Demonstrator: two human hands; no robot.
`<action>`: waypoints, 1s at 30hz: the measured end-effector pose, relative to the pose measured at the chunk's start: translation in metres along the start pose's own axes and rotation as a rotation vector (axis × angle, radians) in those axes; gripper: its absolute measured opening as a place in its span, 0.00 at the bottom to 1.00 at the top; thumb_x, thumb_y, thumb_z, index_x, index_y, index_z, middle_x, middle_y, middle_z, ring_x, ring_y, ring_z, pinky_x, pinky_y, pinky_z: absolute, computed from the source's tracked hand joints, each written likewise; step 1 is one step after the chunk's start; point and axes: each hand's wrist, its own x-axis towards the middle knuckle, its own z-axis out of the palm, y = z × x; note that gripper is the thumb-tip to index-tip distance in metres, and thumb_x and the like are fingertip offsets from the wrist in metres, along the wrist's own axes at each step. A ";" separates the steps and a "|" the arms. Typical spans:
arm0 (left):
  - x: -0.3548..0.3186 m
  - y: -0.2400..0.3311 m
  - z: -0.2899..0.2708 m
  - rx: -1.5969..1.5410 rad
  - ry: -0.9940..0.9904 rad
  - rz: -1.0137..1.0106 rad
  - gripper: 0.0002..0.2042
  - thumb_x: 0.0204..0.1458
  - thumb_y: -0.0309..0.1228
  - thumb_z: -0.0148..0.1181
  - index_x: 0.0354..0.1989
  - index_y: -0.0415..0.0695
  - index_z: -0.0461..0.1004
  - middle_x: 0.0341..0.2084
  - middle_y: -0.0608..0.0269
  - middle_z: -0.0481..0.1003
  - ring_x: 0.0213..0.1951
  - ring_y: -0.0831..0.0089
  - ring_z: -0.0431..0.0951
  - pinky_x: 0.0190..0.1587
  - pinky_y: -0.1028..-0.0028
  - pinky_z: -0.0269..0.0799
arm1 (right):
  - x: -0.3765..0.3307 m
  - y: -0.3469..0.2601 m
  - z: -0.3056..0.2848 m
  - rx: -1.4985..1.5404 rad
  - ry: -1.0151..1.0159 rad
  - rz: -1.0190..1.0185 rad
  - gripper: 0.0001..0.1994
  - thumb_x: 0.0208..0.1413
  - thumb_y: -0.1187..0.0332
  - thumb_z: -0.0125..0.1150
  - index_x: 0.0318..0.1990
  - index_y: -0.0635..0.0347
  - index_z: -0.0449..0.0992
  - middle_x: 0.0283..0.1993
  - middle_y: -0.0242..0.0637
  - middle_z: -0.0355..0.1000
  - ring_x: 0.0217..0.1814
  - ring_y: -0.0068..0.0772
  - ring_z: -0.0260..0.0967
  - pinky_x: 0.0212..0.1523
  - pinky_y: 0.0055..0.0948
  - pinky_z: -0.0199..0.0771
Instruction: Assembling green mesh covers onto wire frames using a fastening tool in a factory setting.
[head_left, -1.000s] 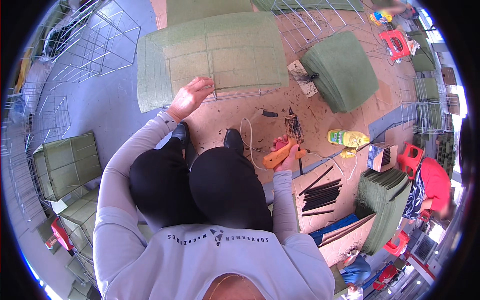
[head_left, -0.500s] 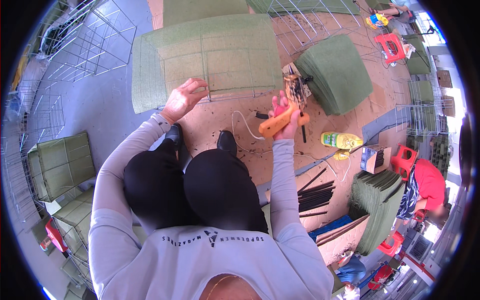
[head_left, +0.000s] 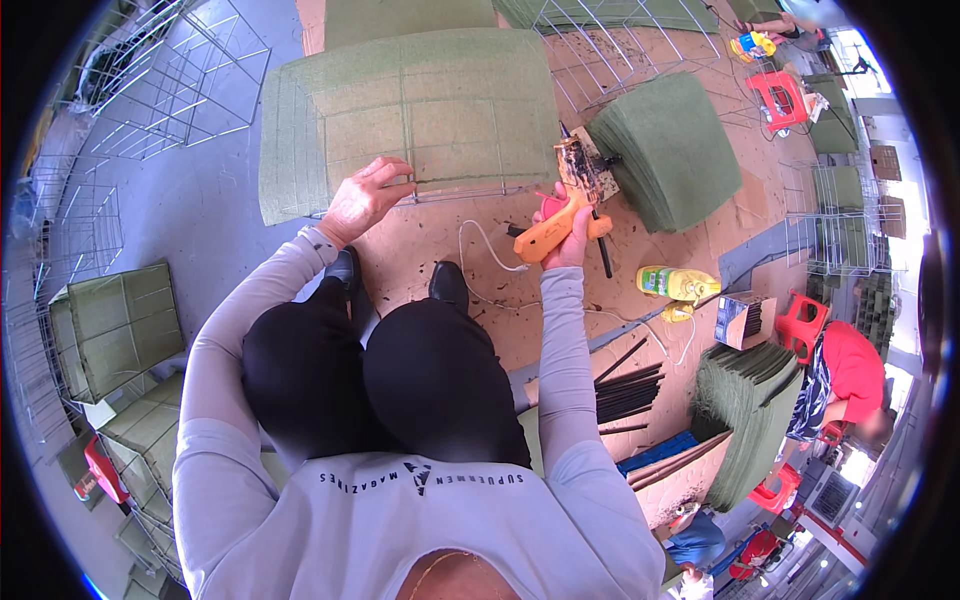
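Note:
My right hand [head_left: 573,240] is closed around the handle of an orange glue gun [head_left: 544,236]. Its front is caked with dark residue, and the nozzle points away from me, close to the right edge of the green fabric sheet [head_left: 455,115]. This sheet lies over a wire frame [head_left: 470,190], whose bars show through as a grid. At the near edge, my left hand [head_left: 362,203] has its fingers curled and pinched on the fabric and wire. A black glue stick [head_left: 604,257] hangs by the gun.
Right of the gun is a stack of green sheets [head_left: 668,155] on brown cardboard. A yellow bottle [head_left: 678,283], a white cord [head_left: 485,243] and black sticks [head_left: 628,393] lie nearer. Wire frames [head_left: 170,85] stand at left. A person in red [head_left: 850,370] sits at right.
My right hand has shifted slightly left with the glue gun, whose nozzle has tilted left toward the fabric edge. The left hand keeps its place at the near edge.

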 end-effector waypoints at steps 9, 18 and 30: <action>-0.001 0.000 0.001 0.041 -0.020 0.018 0.09 0.37 0.25 0.58 0.30 0.46 0.74 0.37 0.66 0.70 0.43 0.69 0.71 0.39 0.73 0.72 | 0.001 0.002 -0.001 0.005 0.010 0.015 0.30 0.52 0.43 0.45 0.55 0.55 0.59 0.56 0.30 0.59 0.42 0.28 0.63 0.34 0.32 0.70; -0.009 -0.006 -0.002 -0.014 0.036 -0.016 0.07 0.39 0.26 0.60 0.29 0.43 0.74 0.35 0.62 0.70 0.40 0.65 0.71 0.37 0.72 0.71 | -0.047 0.013 0.003 0.010 -0.082 0.061 0.33 0.47 0.44 0.54 0.53 0.62 0.61 0.46 0.39 0.67 0.46 0.36 0.65 0.38 0.31 0.72; -0.012 -0.009 -0.003 -0.018 0.087 -0.067 0.06 0.37 0.26 0.62 0.25 0.41 0.73 0.26 0.63 0.69 0.32 0.66 0.70 0.32 0.71 0.69 | -0.087 0.103 0.015 0.099 0.010 0.463 0.30 0.47 0.45 0.55 0.49 0.63 0.65 0.38 0.38 0.70 0.38 0.35 0.69 0.36 0.34 0.72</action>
